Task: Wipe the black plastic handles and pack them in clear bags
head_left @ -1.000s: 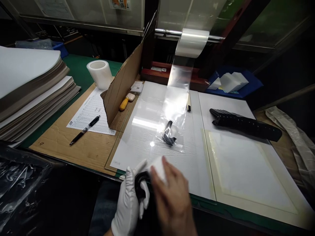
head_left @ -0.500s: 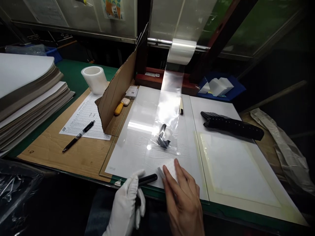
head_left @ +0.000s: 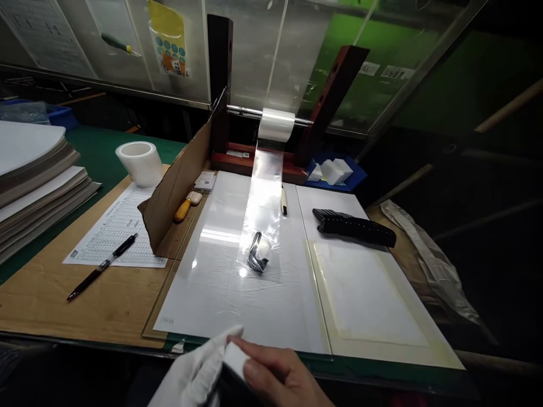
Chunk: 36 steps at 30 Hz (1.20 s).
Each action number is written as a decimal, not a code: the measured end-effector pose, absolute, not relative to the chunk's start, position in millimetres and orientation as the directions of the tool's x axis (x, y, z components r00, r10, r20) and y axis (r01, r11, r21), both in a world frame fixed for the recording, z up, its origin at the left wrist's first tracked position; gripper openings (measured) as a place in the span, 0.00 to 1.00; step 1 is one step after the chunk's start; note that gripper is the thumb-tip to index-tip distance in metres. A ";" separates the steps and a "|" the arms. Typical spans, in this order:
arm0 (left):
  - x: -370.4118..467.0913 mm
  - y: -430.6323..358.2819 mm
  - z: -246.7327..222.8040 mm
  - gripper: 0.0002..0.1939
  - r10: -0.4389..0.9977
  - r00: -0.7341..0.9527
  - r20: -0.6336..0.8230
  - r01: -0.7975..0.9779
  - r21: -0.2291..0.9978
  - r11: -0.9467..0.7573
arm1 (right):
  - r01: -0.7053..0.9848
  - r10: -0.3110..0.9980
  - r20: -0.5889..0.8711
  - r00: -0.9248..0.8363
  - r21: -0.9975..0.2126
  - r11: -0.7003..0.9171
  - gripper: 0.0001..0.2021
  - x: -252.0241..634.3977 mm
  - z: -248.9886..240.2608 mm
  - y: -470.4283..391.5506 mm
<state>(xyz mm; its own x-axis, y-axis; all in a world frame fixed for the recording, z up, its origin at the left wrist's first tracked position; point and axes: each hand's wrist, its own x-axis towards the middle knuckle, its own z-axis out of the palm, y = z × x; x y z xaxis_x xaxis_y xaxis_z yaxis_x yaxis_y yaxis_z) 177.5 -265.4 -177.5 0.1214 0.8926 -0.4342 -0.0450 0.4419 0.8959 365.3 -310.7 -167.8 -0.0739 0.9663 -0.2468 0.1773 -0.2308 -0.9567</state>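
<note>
At the bottom edge, my left hand (head_left: 193,370), in a white glove, is closed round a glossy black handle-like piece (head_left: 231,380), mostly hidden by my hands. My bare right hand (head_left: 284,370) pinches a white sponge block (head_left: 235,357) and holds it against the black piece, close to the glove's fingertips. Beyond them, a black curved part (head_left: 257,257) lies at the end of a clear film strip (head_left: 265,186) on the white sheet (head_left: 203,299). This strip runs down from a film roll (head_left: 276,125) on a metal rod.
A cardboard divider (head_left: 182,186) stands left of the sheet, with a yellow-handled tool (head_left: 183,209) beside it. Farther left are a pen (head_left: 102,267), a printed form (head_left: 110,226) and a white roll (head_left: 139,164). Black parts (head_left: 356,227) lie in a row at right, near a blue tray (head_left: 358,175) of white blocks.
My view has shifted. The sponge block in my right hand has moved left from beside the black piece onto it, and my two hands have come together.
</note>
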 end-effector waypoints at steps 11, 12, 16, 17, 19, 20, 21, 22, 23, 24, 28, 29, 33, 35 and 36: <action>179.4 -255.3 -166.3 0.32 0.758 0.155 -0.633 -0.305 0.699 0.647 | 0.403 0.989 0.043 0.138 -0.915 -0.017 0.18 346.6 -187.6 -305.5; 182.7 -256.0 -167.5 0.34 0.756 0.136 -0.640 -0.329 0.691 0.644 | 0.475 0.969 0.133 0.207 -0.880 0.019 0.20 339.1 -193.1 -305.7; 193.8 -262.4 -184.2 0.32 0.681 0.223 -0.698 -0.343 0.598 0.725 | 0.685 0.916 0.380 0.127 -0.701 0.196 0.25 332.0 -208.9 -300.0; 194.6 -264.7 -189.9 0.30 0.661 0.267 -0.701 -0.320 0.583 0.747 | 0.717 0.915 0.398 0.069 -0.658 0.232 0.26 336.5 -209.7 -297.3; 193.0 -269.7 -201.0 0.27 0.663 0.310 -0.681 -0.266 0.608 0.748 | 0.779 0.890 0.450 -0.075 -0.530 0.334 0.27 348.2 -208.5 -292.8; 190.5 -272.3 -205.8 0.25 0.684 0.306 -0.662 -0.244 0.640 0.729 | 0.796 0.866 0.478 -0.149 -0.461 0.392 0.26 353.4 -207.4 -291.4; 187.1 -274.8 -210.0 0.22 0.706 0.294 -0.644 -0.227 0.671 0.706 | 0.805 0.846 0.490 -0.208 -0.406 0.433 0.26 357.5 -206.5 -290.7; 183.0 -277.3 -213.6 0.19 0.726 0.277 -0.630 -0.216 0.695 0.686 | 0.815 0.844 0.480 -0.239 -0.374 0.444 0.25 360.0 -206.0 -290.5; 178.7 -279.8 -216.6 0.16 0.740 0.259 -0.620 -0.206 0.713 0.670 | 0.828 0.859 0.456 -0.233 -0.369 0.421 0.24 360.9 -206.1 -290.7; 174.5 -282.4 -219.3 0.14 0.753 0.240 -0.613 -0.196 0.729 0.656 | 0.838 0.873 0.439 -0.211 -0.379 0.393 0.24 360.7 -206.5 -291.2; 165.0 -292.2 -228.9 0.12 0.808 0.153 -0.569 -0.141 0.797 0.588 | 0.807 0.859 0.453 -0.240 -0.398 0.436 0.24 355.4 -208.5 -293.5; 164.8 -294.2 -231.1 0.11 0.817 0.137 -0.560 -0.129 0.808 0.575 | 0.807 0.872 0.432 -0.230 -0.416 0.419 0.24 354.9 -208.1 -293.7; 165.9 -297.8 -236.2 0.15 0.849 0.079 -0.523 -0.073 0.846 0.528 | 0.800 0.893 0.405 -0.197 -0.460 0.386 0.25 357.0 -202.9 -294.1; 164.7 -296.8 -234.9 0.18 0.859 0.068 -0.507 -0.048 0.859 0.511 | 0.761 0.881 0.410 -0.237 -0.485 0.430 0.25 359.0 -199.3 -294.4; 163.7 -295.8 -233.5 0.19 0.863 0.070 -0.500 -0.037 0.863 0.503 | 0.763 0.898 0.379 -0.223 -0.505 0.403 0.24 360.0 -197.5 -294.5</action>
